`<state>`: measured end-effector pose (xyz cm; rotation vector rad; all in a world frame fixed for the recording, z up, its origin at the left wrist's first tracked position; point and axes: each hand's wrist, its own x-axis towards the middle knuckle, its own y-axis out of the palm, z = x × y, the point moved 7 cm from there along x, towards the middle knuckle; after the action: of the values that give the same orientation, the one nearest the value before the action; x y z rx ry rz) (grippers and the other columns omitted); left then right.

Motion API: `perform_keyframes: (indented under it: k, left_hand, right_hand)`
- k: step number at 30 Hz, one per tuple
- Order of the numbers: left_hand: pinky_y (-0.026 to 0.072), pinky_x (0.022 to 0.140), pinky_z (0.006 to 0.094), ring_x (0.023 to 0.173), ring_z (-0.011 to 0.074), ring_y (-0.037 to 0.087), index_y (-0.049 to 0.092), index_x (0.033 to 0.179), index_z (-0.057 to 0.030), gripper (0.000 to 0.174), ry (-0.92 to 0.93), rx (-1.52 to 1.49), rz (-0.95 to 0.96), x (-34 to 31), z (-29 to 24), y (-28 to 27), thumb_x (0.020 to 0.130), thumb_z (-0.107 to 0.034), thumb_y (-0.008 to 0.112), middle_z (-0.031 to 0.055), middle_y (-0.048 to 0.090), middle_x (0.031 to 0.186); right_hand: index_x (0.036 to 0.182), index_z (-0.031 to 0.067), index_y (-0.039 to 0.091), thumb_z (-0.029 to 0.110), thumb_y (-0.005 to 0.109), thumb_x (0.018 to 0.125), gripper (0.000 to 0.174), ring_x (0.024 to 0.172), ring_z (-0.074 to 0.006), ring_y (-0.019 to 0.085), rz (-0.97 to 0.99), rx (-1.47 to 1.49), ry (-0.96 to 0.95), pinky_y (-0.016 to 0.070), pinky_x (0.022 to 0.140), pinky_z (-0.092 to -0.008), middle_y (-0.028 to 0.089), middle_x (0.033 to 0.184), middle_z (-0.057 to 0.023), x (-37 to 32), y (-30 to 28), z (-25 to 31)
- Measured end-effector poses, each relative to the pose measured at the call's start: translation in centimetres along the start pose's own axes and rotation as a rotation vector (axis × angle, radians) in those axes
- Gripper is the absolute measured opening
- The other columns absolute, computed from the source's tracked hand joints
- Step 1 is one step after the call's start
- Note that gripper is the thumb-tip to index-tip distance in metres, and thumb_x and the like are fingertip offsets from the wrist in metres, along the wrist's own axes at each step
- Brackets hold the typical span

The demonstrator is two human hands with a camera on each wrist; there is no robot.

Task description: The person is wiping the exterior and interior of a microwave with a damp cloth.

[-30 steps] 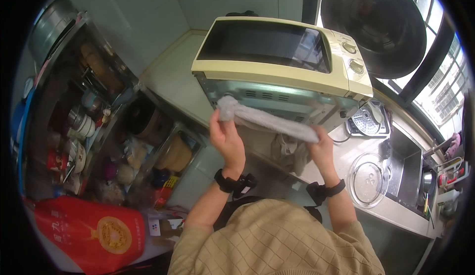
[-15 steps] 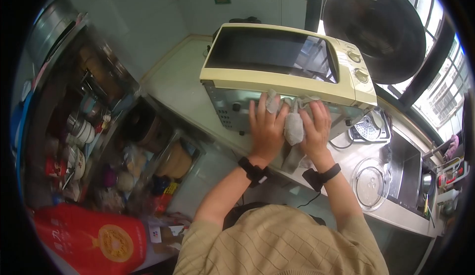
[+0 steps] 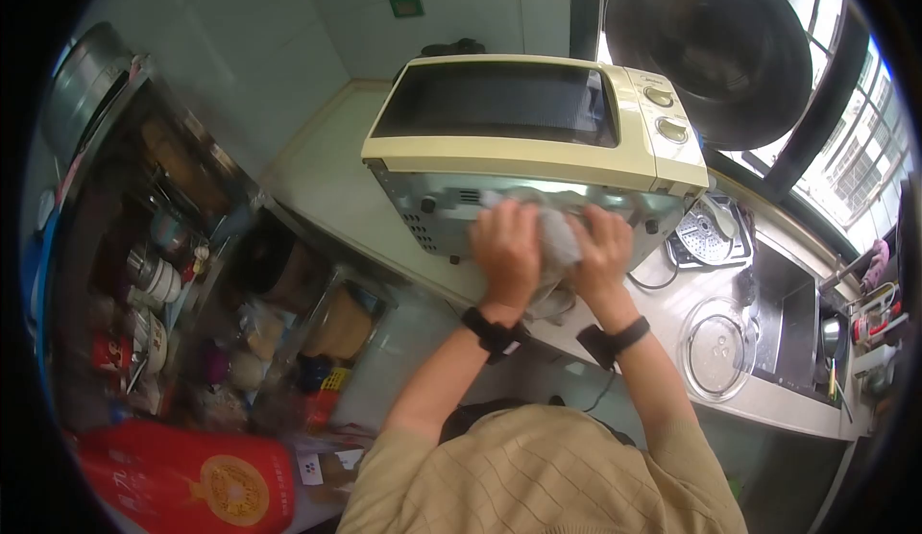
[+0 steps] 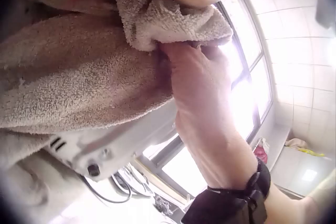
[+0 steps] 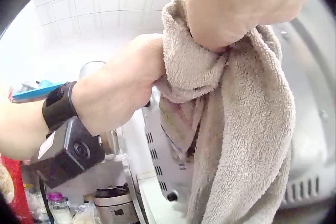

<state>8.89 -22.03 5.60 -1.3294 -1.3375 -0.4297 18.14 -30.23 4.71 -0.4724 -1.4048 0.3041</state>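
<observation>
Both hands hold a beige terry towel (image 3: 555, 234), bunched between them in front of the toaster oven (image 3: 538, 155). My left hand (image 3: 504, 257) grips its left part, the fingers curled in; my right hand (image 3: 603, 254) grips it close by on the right. In the left wrist view the towel (image 4: 79, 77) hangs in thick folds below the knuckles. From the right wrist, the towel (image 5: 252, 129) appears twisted at the grip, with a long end drooping. The cream oven's glass door faces up, and its metal underside with black feet is turned toward me.
A large dark wok (image 3: 711, 54) leans by the window at right. On the counter lie a glass turntable plate (image 3: 718, 350) and a perforated metal disc (image 3: 706, 236), beside the sink (image 3: 788, 327). Shelves with bowls (image 3: 154, 265) and a red bag (image 3: 182, 486) stand at left.
The towel, stretched out between both hands a second ago, is now bunched. My hands have come close together and their fingers have curled round it. The view has shifted slightly.
</observation>
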Motion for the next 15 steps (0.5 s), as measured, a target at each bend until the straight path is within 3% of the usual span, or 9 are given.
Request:
perform_keyframes:
  k: [4, 7, 9, 11, 12, 14, 15]
  left_hand:
    - [0.0395, 0.069, 0.0370, 0.079, 0.0260, 0.049, 0.060, 0.091, -0.0078, 0.017, -0.024, -0.139, 0.044, -2.7, -1.3, 2.3, 0.074, -0.006, 0.060, 0.0064, 0.053, 0.089]
    - [0.0420, 0.068, 0.0374, 0.078, 0.0280, 0.051, 0.059, 0.090, -0.0062, 0.020, -0.040, -0.226, -0.004, -4.4, 0.1, 2.2, 0.070, -0.001, 0.061, 0.0079, 0.053, 0.087]
    - [0.0450, 0.067, 0.0373, 0.081, 0.0314, 0.054, 0.058, 0.090, -0.0031, 0.019, -0.263, -0.291, 0.014, -6.6, 3.0, 2.3, 0.072, -0.001, 0.060, 0.0109, 0.054, 0.086]
    - [0.0454, 0.067, 0.0367, 0.080, 0.0290, 0.055, 0.056, 0.095, -0.0018, 0.017, -0.568, -0.302, 0.003, -8.7, 6.3, 1.8, 0.078, -0.004, 0.057, 0.0129, 0.055, 0.088]
    - [0.0454, 0.067, 0.0367, 0.080, 0.0290, 0.055, 0.056, 0.095, -0.0018, 0.017, -0.577, -0.290, 0.004, -10.1, 8.2, 2.2, 0.078, -0.004, 0.057, 0.0129, 0.055, 0.088]
    - [0.0460, 0.053, 0.0278, 0.072, 0.0136, 0.052, 0.051, 0.099, -0.0026, 0.015, -0.966, -0.425, -0.163, -14.0, 13.5, 2.7, 0.087, -0.011, 0.051, 0.0035, 0.053, 0.084]
    - [0.0460, 0.053, 0.0278, 0.072, 0.0136, 0.052, 0.051, 0.099, -0.0026, 0.015, -0.972, -0.418, -0.173, -14.4, 14.0, 2.3, 0.087, -0.011, 0.051, 0.0035, 0.053, 0.084]
  right_hand:
    - [0.097, 0.0104, 0.063, -0.001, 0.062, 0.051, 0.047, 0.083, -0.0255, 0.050, 0.064, -0.019, 0.074, 0.0371, 0.068, -0.0356, 0.052, 0.097, -0.0075, -2.9, -0.8, -2.7]
    - [0.097, 0.0095, 0.063, -0.004, 0.060, 0.052, 0.047, 0.081, -0.0267, 0.053, 0.051, -0.008, 0.104, 0.0407, 0.066, -0.0357, 0.054, 0.094, -0.0092, -3.6, -1.2, -3.0]
    - [0.096, 0.0082, 0.062, -0.006, 0.058, 0.055, 0.044, 0.077, -0.0281, 0.057, 0.107, 0.129, 0.266, 0.0448, 0.063, -0.0360, 0.055, 0.089, -0.0105, -4.8, -0.3, -4.1]
    - [0.095, 0.0073, 0.061, -0.007, 0.057, 0.056, 0.041, 0.076, -0.0292, 0.058, 0.136, 0.205, 0.240, 0.0460, 0.063, -0.0359, 0.056, 0.089, -0.0109, -3.7, -0.4, -3.4]
    - [0.094, 0.0064, 0.060, -0.007, 0.057, 0.058, 0.039, 0.075, -0.0303, 0.058, 0.166, 0.276, 0.216, 0.0473, 0.062, -0.0359, 0.056, 0.088, -0.0114, -3.5, -0.3, -2.8]
    - [0.094, 0.0055, 0.060, -0.007, 0.056, 0.060, 0.036, 0.077, -0.0312, 0.058, 0.173, 0.351, 0.284, 0.0473, 0.064, -0.0364, 0.056, 0.089, -0.0114, -3.4, 0.7, -1.6]
    - [0.093, 0.0047, 0.059, -0.007, 0.056, 0.061, 0.034, 0.079, -0.0322, 0.057, 0.169, 0.413, 0.357, 0.0472, 0.066, -0.0368, 0.057, 0.091, -0.0113, -3.3, 1.3, -1.2]
